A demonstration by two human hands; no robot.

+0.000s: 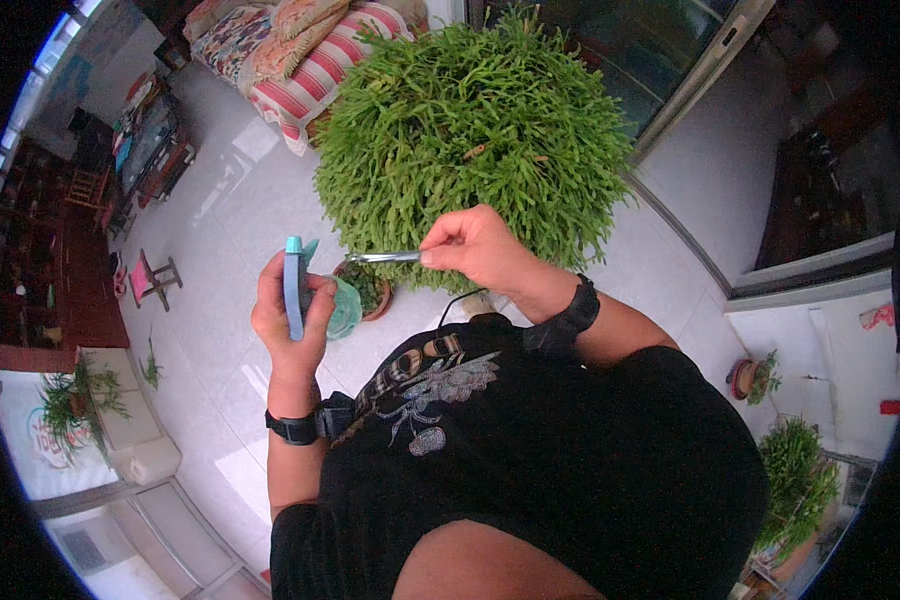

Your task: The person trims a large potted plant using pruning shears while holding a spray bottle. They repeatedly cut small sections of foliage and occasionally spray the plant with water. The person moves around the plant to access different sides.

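Note:
My left hand (304,315) grips a spray bottle by its neck, with the blue and teal trigger head (294,289) uppermost and the translucent green body (344,311) hanging below. Between the thumb and fingers of my right hand (476,251) is a slim shiny metal tool (385,257), which looks like tweezers. Its tip points left, towards the spray head, apart from it. Directly beyond both hands spreads a large bushy holiday cactus (465,142) with flat segmented green stems. A smaller potted plant (364,289) stands on the floor, partly covered by the bottle.
A bed with striped bedding (307,82) stands at the upper left. Sliding door framing (690,82) runs along the right. A folding stool (154,279) is on the tiled floor (210,330). Potted plants stand at lower left (79,409) and right (754,379).

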